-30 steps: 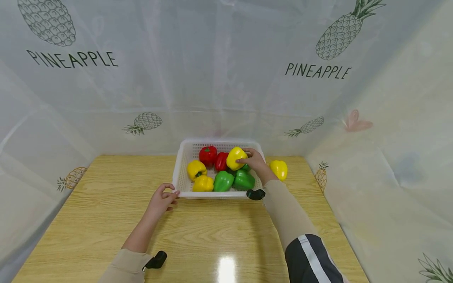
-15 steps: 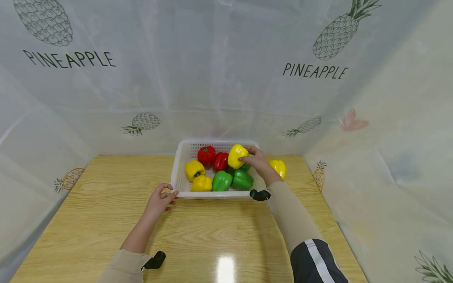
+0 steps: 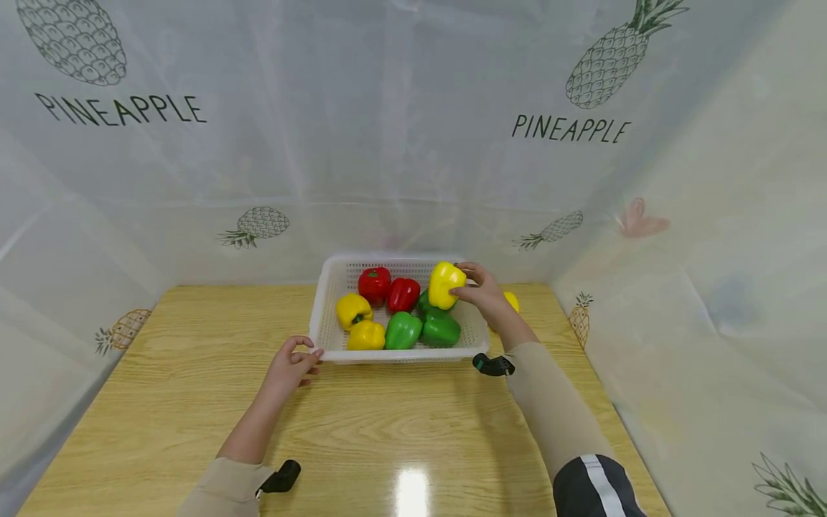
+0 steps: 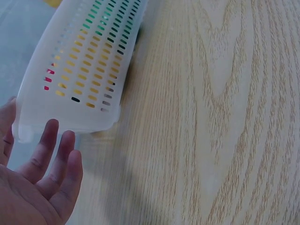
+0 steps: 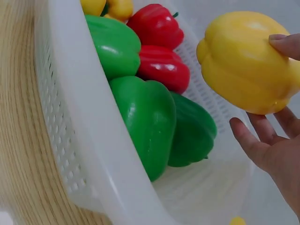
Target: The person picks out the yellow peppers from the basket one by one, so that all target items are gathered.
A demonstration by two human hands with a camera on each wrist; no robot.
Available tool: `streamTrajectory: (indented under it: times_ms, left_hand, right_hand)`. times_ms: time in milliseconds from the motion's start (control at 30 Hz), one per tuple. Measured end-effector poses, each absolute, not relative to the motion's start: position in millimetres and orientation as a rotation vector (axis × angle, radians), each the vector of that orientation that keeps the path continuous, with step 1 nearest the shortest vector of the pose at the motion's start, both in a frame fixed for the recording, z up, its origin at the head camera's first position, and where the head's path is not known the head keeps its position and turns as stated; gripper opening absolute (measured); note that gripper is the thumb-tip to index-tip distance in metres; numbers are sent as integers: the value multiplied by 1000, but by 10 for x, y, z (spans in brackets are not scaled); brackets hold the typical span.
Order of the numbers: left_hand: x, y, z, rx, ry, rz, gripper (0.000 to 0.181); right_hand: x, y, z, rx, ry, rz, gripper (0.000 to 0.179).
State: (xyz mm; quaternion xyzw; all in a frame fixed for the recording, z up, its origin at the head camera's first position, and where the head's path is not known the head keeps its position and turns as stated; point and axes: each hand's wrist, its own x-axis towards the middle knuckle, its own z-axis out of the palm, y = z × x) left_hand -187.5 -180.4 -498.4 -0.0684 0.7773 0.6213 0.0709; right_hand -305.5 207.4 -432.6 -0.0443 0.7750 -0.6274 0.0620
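Observation:
Thumb and fingers of my right hand (image 3: 486, 293) grip a yellow bell pepper (image 3: 446, 285), raised over the right end of a white plastic basket (image 3: 400, 355). In the right wrist view, the held yellow pepper (image 5: 246, 61) shows above the basket floor, thumb on one side and fingertips on the other. My left hand (image 3: 291, 368) holds the basket's front left corner by the rim, its other fingers loosely spread outside the wall. Inside lie two red bell peppers (image 3: 403, 295), two yellow ones (image 3: 354, 311) on the left, and three green ones (image 3: 441, 329).
Another yellow bell pepper (image 3: 512, 301) lies on the wooden table (image 3: 388, 424) right of the basket, mostly hidden behind the right hand. A pineapple-printed sheet (image 3: 388, 143) hangs close behind the table's back edge and along its sides.
My right hand has moved to the right with the yellow pepper, uncovering more of the red and green peppers. The left hand stays at the basket corner.

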Motion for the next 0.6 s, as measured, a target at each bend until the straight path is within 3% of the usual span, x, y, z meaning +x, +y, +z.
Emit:
streamTrajectory:
  times_ms: [600]
  left_hand:
    - [-1874,-1802,-4956,-221,2325,1851,35]
  right_hand:
    - [-2810,2462,-4278,-146,2341,-1944,56]
